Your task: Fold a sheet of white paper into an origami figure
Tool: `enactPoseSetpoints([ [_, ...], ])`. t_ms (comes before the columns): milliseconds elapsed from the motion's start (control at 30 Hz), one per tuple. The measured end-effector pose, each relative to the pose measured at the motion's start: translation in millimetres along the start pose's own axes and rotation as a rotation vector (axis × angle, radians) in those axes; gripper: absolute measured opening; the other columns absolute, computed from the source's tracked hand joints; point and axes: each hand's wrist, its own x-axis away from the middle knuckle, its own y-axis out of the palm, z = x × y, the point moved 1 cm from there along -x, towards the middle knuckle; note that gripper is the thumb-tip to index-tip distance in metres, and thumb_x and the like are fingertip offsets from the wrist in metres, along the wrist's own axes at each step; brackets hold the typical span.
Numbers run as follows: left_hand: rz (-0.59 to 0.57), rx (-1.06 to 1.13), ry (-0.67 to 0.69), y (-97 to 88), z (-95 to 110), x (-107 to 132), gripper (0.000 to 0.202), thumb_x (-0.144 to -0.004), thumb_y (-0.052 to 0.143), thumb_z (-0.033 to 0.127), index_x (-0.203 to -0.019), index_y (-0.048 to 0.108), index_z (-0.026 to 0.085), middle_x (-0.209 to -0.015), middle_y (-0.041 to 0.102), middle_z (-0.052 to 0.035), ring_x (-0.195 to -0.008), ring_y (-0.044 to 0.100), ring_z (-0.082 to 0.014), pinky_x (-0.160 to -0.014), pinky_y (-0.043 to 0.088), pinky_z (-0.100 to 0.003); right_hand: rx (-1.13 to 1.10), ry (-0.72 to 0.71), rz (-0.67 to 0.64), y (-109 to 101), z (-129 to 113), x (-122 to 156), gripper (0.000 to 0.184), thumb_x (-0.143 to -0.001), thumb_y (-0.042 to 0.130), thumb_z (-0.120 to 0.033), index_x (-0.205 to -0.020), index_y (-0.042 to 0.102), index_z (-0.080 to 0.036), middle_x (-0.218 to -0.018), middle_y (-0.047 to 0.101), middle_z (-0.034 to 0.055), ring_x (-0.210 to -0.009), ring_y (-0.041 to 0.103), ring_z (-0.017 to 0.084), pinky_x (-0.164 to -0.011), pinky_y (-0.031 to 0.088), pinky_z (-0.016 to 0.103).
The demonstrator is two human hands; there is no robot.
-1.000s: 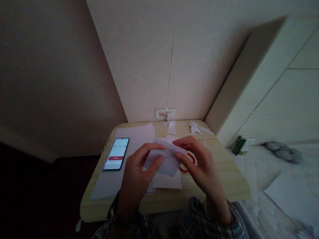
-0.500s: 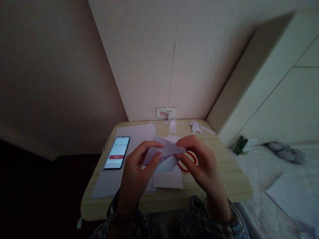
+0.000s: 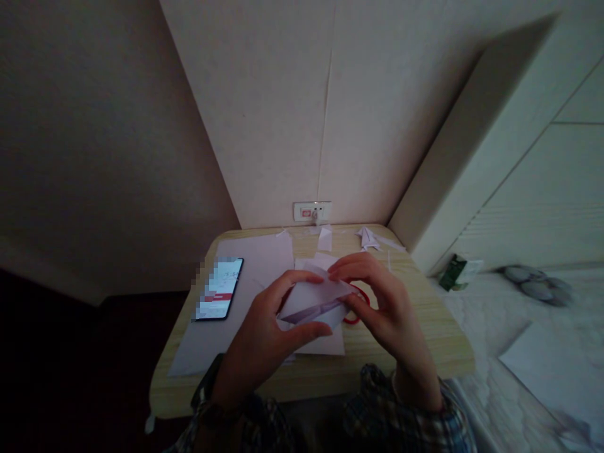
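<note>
A folded piece of white paper (image 3: 314, 298) is held up over the table between my two hands. My left hand (image 3: 268, 321) grips its left side, fingers along the top edge and thumb beneath at the front. My right hand (image 3: 380, 292) pinches the paper's right end between thumb and fingers. A gap shows between the paper's layers along the front. Under my right hand, partly covered, lies a red ring-shaped thing (image 3: 362, 294). More white paper (image 3: 330, 345) lies on the table below my hands.
On the wooden table (image 3: 425, 340), a lit phone (image 3: 219, 292) rests on a large white sheet (image 3: 255, 258) at left. A folded paper figure (image 3: 367, 239) and scraps lie near the back. A wall socket (image 3: 312, 211) holds a plug. Right of the table, a bed (image 3: 481, 314) carries a green box (image 3: 453, 272).
The folded paper has turned and its layers stand further apart at the front. My left thumb has slid to the right beneath it. My right hand still pinches the right end.
</note>
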Motion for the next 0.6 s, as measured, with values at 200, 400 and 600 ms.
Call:
enactPoseSetpoints([
  [200,0.008,-0.161,-0.012,-4.1,2.5,0.4,0.038,-0.069,0.080,0.018,-0.104,0.070,0.030,-0.104,0.073,0.0026,-0.100,0.066,-0.0228,-0.087,0.050,-0.030,0.021,-0.017,-0.007,-3.1,-0.5,-1.3,0.009,-0.093,0.062,-0.019,-0.093,0.069,-0.025,-0.101,0.067,0.0033,-0.099,0.062,0.019,-0.086,0.050,0.031],
  [400,0.127,-0.110,-0.007,-4.3,4.6,-0.4,0.034,-0.072,0.077,0.015,-0.102,0.070,0.030,-0.102,0.075,0.0044,-0.091,0.069,-0.0183,-0.074,0.054,-0.024,-0.006,-0.029,-0.005,-2.7,0.2,-0.6,0.011,-0.094,0.061,-0.017,-0.090,0.068,-0.025,-0.101,0.065,0.0022,-0.098,0.061,0.017,-0.088,0.048,0.029],
  [600,0.245,0.108,-0.090,-2.6,-4.3,-5.0,0.041,-0.071,0.081,0.019,-0.108,0.067,0.027,-0.092,0.076,0.0026,-0.080,0.072,-0.0188,-0.064,0.056,-0.024,0.004,-0.032,0.011,-1.3,-1.5,-1.6,0.008,-0.093,0.064,-0.019,-0.086,0.067,-0.024,-0.103,0.063,0.0013,-0.100,0.060,0.014,-0.091,0.045,0.024],
])
